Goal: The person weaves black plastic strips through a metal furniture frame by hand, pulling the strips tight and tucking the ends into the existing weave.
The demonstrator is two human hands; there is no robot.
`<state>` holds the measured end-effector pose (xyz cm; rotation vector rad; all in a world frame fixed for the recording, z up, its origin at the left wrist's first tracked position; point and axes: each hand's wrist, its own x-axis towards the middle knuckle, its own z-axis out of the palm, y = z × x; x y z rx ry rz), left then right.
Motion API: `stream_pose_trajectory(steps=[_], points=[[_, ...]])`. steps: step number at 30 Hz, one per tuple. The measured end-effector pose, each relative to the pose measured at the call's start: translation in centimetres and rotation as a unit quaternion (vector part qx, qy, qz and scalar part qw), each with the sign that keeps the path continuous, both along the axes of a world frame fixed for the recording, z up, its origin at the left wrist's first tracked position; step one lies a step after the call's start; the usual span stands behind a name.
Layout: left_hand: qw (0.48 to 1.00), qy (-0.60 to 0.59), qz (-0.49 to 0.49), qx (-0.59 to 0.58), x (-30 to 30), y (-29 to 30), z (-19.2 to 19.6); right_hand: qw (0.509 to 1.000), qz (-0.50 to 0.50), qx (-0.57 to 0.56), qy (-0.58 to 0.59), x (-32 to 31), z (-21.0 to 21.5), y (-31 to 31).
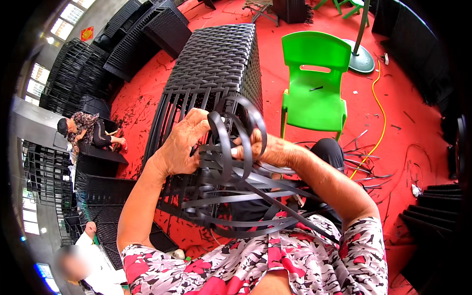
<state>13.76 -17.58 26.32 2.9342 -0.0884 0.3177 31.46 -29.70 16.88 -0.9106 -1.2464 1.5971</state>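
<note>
A long black woven basket-like frame [211, 56] leans toward me, its far part closely woven and its near part a grid of bare strips. At its near corner my left hand [183, 142] is closed with thumb and fingers on the black flat strips [223, 142]. Close on its right, my right hand [258, 147] is closed round the same bundle, its fingers partly hidden behind looping strips. Several strip loops rise between both hands. Long loose ends [236, 199] trail across my lap and out to the right.
A green plastic chair [314, 88] stands beyond my right arm, near a round pole base [361, 60]. A yellow cable [377, 103] runs over the red floor [393, 132], among strip scraps. Stacked black woven pieces [147, 37] and two other people [91, 130] are at left.
</note>
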Motion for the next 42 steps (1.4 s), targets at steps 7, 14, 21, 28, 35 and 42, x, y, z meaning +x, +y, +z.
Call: stream_pose_trajectory(steps=[7,14,21,28,35,42], points=[[0.999,-0.003,0.004,-0.041,0.2,-0.3,-0.1,0.98,-0.092,0.106,-0.142,1.4,-2.8,-0.7],[0.996,0.003,0.072,-0.059,-1.6,-0.2,0.9,0.674,-0.265,0.193,-0.662,16.5,-8.6,-15.4],[0.997,0.004,-0.01,-0.08,1.1,-1.9,0.7,0.669,-0.286,0.112,-0.676,16.2,-10.8,-20.7],[0.979,-0.001,0.06,-0.193,1.3,-1.2,0.0,0.846,-0.314,-0.128,-0.411,20.2,-10.9,-21.2],[0.987,-0.029,0.013,-0.16,-0.5,0.4,-0.1,0.744,-0.481,0.222,-0.406,12.3,7.2,-12.5],[0.98,-0.134,0.093,0.112,0.5,-0.5,-0.1,0.597,-0.244,0.456,-0.613,0.5,10.3,-5.2]])
